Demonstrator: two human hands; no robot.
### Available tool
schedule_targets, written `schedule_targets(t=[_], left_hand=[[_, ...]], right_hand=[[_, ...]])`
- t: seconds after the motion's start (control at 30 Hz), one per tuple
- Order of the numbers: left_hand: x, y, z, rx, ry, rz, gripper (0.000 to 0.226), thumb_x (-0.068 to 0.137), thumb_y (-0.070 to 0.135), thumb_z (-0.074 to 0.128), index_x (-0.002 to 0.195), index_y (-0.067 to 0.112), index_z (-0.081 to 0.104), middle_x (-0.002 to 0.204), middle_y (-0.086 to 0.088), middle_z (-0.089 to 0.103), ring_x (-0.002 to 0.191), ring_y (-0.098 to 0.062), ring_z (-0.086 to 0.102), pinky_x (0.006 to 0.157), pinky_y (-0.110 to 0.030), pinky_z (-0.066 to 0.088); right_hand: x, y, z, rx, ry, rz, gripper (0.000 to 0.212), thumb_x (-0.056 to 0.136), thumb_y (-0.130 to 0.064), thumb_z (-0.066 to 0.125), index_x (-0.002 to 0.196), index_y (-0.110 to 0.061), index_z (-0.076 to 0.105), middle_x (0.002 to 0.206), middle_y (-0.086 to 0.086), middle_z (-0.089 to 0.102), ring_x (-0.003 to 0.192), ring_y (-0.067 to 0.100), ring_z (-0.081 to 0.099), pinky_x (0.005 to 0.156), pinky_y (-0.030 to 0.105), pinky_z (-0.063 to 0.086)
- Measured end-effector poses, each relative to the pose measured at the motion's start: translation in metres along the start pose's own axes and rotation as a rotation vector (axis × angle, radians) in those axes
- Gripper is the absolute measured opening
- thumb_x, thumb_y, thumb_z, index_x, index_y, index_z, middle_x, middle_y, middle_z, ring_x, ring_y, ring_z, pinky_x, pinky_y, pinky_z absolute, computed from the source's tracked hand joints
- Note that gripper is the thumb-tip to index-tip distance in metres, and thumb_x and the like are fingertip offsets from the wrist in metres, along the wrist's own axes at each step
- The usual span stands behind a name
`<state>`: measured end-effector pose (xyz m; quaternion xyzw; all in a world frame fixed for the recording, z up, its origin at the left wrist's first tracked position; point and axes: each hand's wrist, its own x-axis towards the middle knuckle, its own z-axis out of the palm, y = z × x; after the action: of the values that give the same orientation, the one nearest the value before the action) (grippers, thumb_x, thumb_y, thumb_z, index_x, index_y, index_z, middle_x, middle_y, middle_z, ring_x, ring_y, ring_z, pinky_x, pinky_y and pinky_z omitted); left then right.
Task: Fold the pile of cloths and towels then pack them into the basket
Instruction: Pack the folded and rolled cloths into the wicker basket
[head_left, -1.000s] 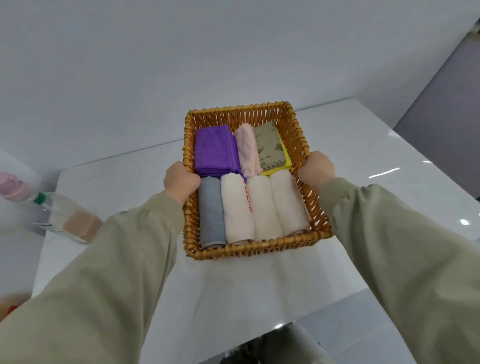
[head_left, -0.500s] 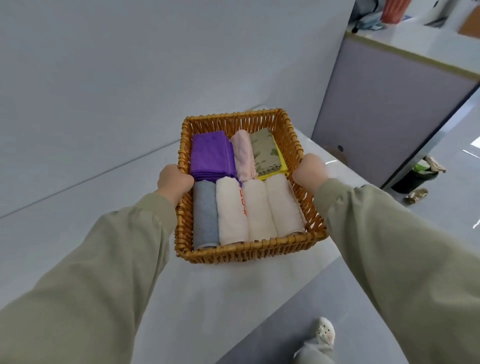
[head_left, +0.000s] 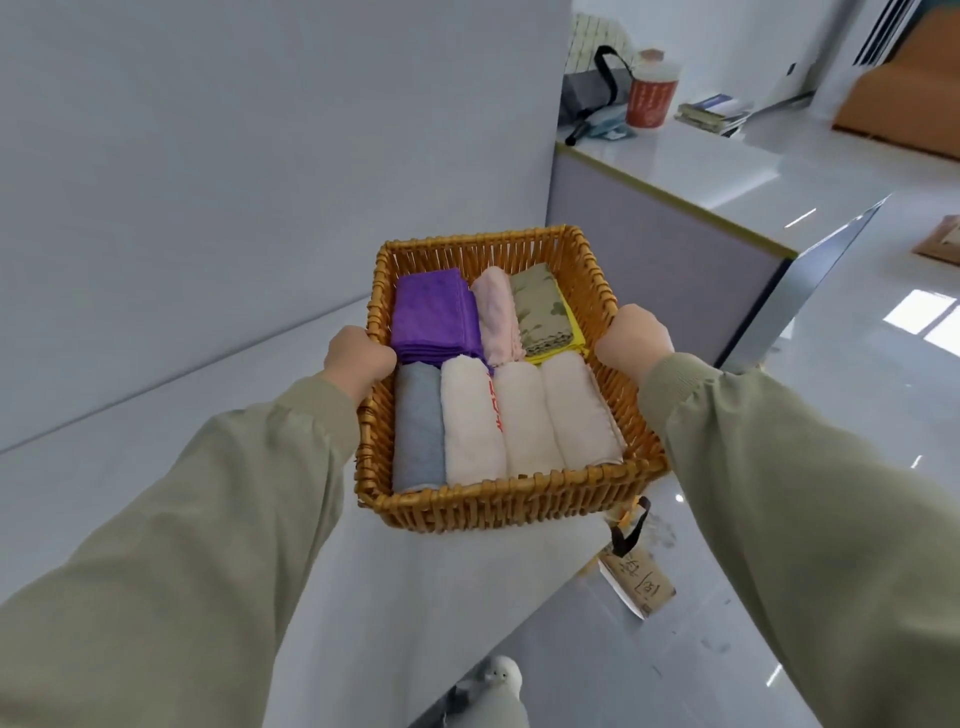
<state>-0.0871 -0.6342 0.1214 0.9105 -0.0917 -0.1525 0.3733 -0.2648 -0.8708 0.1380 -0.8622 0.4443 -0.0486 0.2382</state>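
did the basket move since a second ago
Yes. The basket has gone right: it sat over the table, now its right corner overhangs the table's edge.

A plain white wall (head_left: 234, 156) backs a glossy white counter (head_left: 727, 161) and tiled floor (head_left: 857, 374).

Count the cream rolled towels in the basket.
3, all in the near row of the woven wicker basket: the red-lettered cream towel beside the grey rolled towel, the middle cream towel, the rightmost cream towel against the right wall. More could hide underneath.

Red lettering on a cream towel (head_left: 472, 421), perhaps characters on a paper bag (head_left: 638, 583), neither legible
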Motion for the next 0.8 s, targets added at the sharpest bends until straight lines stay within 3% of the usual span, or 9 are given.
schedule_targets(t=[0.07, 0.17, 0.37, 0.5, 0.67, 0.8], left_hand=[[0.018, 0.03, 0.011, -0.01, -0.002, 0.031, 0.017, 0.075, -0.001, 0.052, 0.063, 0.01, 0.05, 0.074, -0.011, 0.055, 0.072, -0.03, 0.06, 0.069, -0.034, 0.052], [0.042, 0.069, 0.024, -0.017, 0.008, 0.072, 0.024, 0.078, -0.004, 0.051, 0.061, 0.012, 0.044, 0.068, -0.008, 0.05, 0.063, -0.025, 0.053, 0.059, -0.028, 0.047], [0.093, 0.146, 0.04, -0.01, 0.04, 0.089, 0.023, 0.08, -0.004, 0.053, 0.064, 0.011, 0.046, 0.071, -0.007, 0.049, 0.064, -0.024, 0.053, 0.058, -0.029, 0.046], [0.116, 0.201, 0.05, 0.012, 0.075, 0.085, 0.024, 0.081, -0.003, 0.053, 0.063, 0.011, 0.045, 0.07, -0.007, 0.049, 0.061, -0.022, 0.051, 0.054, -0.027, 0.044], [0.131, 0.27, 0.081, 0.038, 0.128, 0.078, 0.024, 0.08, -0.005, 0.053, 0.063, 0.01, 0.044, 0.07, -0.008, 0.049, 0.06, -0.023, 0.05, 0.052, -0.026, 0.042], [0.137, 0.327, 0.123, 0.016, 0.159, 0.068, 0.018, 0.079, -0.006, 0.054, 0.068, 0.008, 0.048, 0.07, -0.009, 0.049, 0.06, -0.023, 0.051, 0.051, -0.025, 0.042]], right_hand=[[0.028, 0.006, -0.018, 0.004, 0.011, -0.001, 0.013, 0.089, -0.013, 0.052, 0.101, -0.008, 0.052, 0.089, 0.009, 0.055, 0.083, 0.03, 0.057, 0.075, 0.037, 0.052], [0.07, 0.007, -0.041, 0.0, 0.036, -0.012, 0.015, 0.087, -0.012, 0.052, 0.101, -0.007, 0.053, 0.091, 0.01, 0.056, 0.084, 0.031, 0.058, 0.07, 0.035, 0.049], [0.154, -0.004, -0.086, 0.011, 0.059, -0.018, 0.012, 0.086, -0.012, 0.052, 0.098, -0.01, 0.052, 0.089, 0.008, 0.056, 0.082, 0.029, 0.056, 0.066, 0.033, 0.044], [0.205, -0.005, -0.122, -0.016, 0.069, -0.059, 0.018, 0.09, -0.013, 0.051, 0.106, -0.007, 0.054, 0.091, 0.008, 0.053, 0.086, 0.028, 0.055, 0.072, 0.034, 0.047], [0.27, 0.021, -0.163, 0.006, 0.065, -0.113, 0.024, 0.091, -0.014, 0.051, 0.112, -0.005, 0.056, 0.107, 0.012, 0.06, 0.091, 0.029, 0.056, 0.071, 0.031, 0.043], [0.327, 0.061, -0.203, -0.002, 0.061, -0.203, 0.023, 0.091, -0.013, 0.05, 0.112, -0.005, 0.056, 0.1, 0.01, 0.057, 0.094, 0.029, 0.057, 0.073, 0.031, 0.043]])
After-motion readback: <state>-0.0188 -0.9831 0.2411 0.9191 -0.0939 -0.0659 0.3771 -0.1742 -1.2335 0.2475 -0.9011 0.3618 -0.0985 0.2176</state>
